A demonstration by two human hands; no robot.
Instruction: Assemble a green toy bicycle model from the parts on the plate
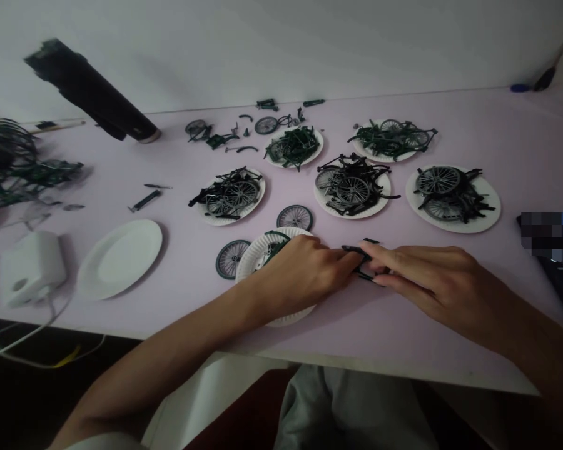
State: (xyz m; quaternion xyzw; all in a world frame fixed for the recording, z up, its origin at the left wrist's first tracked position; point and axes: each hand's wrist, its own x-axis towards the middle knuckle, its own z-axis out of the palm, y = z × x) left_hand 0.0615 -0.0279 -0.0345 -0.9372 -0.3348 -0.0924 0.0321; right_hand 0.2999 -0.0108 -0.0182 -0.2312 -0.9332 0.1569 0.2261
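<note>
Here, both hands' grip pinches black frame piece (362,259); plates (351,212) hold, seemingly, bike parts (349,184).

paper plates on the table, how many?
7. Five hold parts: back green pair, black trio. One empty plate at left. One near plate under the left hand. The blurred left edge may hide more.
</note>
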